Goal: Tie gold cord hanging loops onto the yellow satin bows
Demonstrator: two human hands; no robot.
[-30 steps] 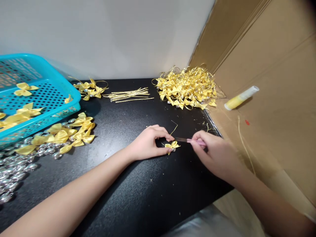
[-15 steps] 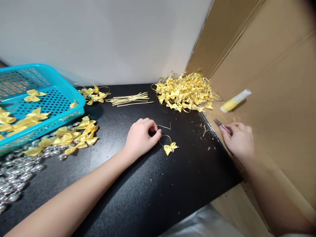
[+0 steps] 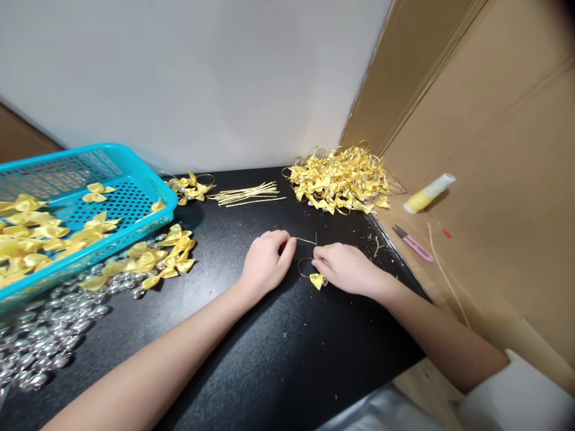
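Note:
My left hand [image 3: 267, 258] pinches a thin gold cord [image 3: 306, 240] between thumb and forefinger. The cord sticks out to the right and its end bends sharply upward. My right hand [image 3: 345, 268] is beside that bent end, fingers drawn together; what they grip, if anything, is hidden. Just below its fingertips lies a yellow ribbon bow [image 3: 317, 281] with a round gold cord loop [image 3: 304, 268] and a small silver bead, partly covered by the hand. Pink-handled snips [image 3: 417, 246] lie on the cardboard to the right.
A turquoise basket [image 3: 148, 222] of yellow bows stands at left, with loose bows [image 3: 175, 257] and silver beads [image 3: 58, 335] before it. Behind are cut gold cords [image 3: 247, 194], a few finished bows [image 3: 191, 188] and a large heap [image 3: 341, 179]. A yellow-white tube [image 3: 429, 193] lies right.
My right hand has put the snips down on the cardboard and moved left to the bow. My left hand still pinches the cord. The view has shifted slightly.

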